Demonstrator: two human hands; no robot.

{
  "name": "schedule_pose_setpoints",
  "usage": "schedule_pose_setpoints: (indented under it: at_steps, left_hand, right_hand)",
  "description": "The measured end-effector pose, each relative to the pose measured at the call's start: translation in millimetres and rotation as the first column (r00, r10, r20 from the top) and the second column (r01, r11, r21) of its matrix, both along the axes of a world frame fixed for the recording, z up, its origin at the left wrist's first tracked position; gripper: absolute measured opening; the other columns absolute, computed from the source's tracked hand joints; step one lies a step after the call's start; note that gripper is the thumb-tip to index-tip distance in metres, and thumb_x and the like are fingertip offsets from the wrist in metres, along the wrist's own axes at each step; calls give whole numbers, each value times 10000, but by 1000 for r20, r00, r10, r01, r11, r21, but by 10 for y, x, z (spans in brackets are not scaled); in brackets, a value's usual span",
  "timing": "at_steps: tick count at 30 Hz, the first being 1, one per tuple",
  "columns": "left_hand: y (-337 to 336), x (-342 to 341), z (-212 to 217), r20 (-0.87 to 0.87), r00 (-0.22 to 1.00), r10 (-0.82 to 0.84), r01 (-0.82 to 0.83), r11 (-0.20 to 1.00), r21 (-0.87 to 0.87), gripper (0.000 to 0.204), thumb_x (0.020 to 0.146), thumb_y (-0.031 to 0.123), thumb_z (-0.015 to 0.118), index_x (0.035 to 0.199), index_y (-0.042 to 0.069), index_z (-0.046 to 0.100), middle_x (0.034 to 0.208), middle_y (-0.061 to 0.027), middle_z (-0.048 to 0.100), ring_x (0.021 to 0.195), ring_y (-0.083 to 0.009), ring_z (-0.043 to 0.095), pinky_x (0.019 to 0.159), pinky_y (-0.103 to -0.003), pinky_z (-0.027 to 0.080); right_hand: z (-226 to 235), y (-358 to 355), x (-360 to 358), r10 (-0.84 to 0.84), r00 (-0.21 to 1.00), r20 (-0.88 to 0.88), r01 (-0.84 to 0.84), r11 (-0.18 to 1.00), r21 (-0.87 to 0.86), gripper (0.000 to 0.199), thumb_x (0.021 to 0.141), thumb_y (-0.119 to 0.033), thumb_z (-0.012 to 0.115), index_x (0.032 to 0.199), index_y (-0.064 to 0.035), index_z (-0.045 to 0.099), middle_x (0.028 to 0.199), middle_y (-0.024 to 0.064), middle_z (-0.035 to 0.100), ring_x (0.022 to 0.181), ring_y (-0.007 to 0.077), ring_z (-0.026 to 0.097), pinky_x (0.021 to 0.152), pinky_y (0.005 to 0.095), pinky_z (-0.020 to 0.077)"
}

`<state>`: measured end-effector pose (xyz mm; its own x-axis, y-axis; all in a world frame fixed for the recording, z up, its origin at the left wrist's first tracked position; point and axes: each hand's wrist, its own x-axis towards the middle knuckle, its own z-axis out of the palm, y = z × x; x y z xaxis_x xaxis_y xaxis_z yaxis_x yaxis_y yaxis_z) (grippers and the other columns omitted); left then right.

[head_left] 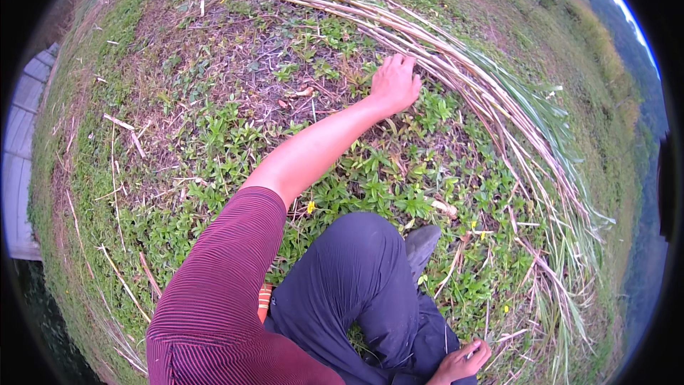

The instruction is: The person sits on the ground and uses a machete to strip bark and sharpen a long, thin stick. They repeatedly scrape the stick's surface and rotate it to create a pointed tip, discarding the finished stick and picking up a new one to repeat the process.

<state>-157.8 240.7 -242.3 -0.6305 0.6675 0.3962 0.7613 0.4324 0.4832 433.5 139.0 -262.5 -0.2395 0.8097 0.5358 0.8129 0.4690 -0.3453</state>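
A long bundle of pale dry stalks (456, 71) lies in a curve across the ground, from the upper left round to the lower right, with green leafy ends at the right (541, 107). My left hand (395, 82) is stretched out to it, the arm in a red striped sleeve, and the fingers are curled over the stalks at the bundle's inner edge. My right hand (462, 362) sits low at the bottom edge against my dark trouser leg (356, 271). Its fingers are bent, and what they hold, if anything, is hidden.
Low green weeds with small yellow flowers (311, 207) cover the ground. Loose stalk pieces (117, 122) lie scattered at the left. My grey shoe (422, 242) stands by the bent knee. A grey concrete slab (18, 142) runs along the left edge.
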Motion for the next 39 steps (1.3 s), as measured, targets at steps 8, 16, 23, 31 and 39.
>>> schedule_pose_setpoints:
  at_steps: [8, 16, 23, 31, 39]
  left_hand:
    - [605, -1297, -252, -374, 926, -53, -51, 963, -263, 446, 938, 100, 533, 1380, 44, 516, 1417, -179, 518, 1351, -355, 467, 1168, -491, 334]
    - [668, -1372, -443, -534, 818, -215, -28, 911, -410, 260, 928, 86, 540, 1168, 107, 639, 1095, -66, 689, 1070, -254, 638, 1013, -454, 454]
    - [534, -515, 81, -599, 652, -465, 388, 883, -263, 146, 926, 150, 531, 1009, 75, 625, 889, -83, 682, 842, -271, 689, 734, -423, 525]
    - [-62, 1298, 1558, -625, 571, -533, 527, 821, -219, 255, 845, 108, 596, 999, -92, 627, 741, -143, 683, 620, -247, 703, 497, -377, 552]
    - [-1195, 1757, 2357, -433, 718, -545, 374, 827, -421, 118, 922, 120, 594, 974, 21, 633, 859, -144, 705, 718, -299, 711, 590, -419, 552]
  right_hand:
    - [35, 786, -144, -295, 903, 313, 395, 857, -332, 282, 976, -210, 638, 994, 68, 680, 876, 306, 658, 777, 470, 577, 771, 509, 492]
    - [-551, 929, 279, -188, 968, 165, 241, 878, -413, 270, 1028, -203, 586, 925, 43, 627, 715, 80, 548, 637, 174, 465, 572, 350, 386]
    - [-224, 858, 4, -216, 947, 237, 306, 829, -469, 337, 980, -315, 644, 959, 17, 701, 851, 283, 672, 746, 389, 623, 732, 478, 508]
    - [-199, 576, -150, -23, 999, -41, 10, 962, -275, 230, 1014, -180, 604, 915, 26, 633, 783, 81, 575, 643, 199, 511, 587, 356, 425]
    - [625, 111, -868, 155, 918, -364, -248, 943, -223, 106, 956, -88, 643, 920, 11, 651, 811, 120, 609, 699, 224, 601, 630, 357, 480]
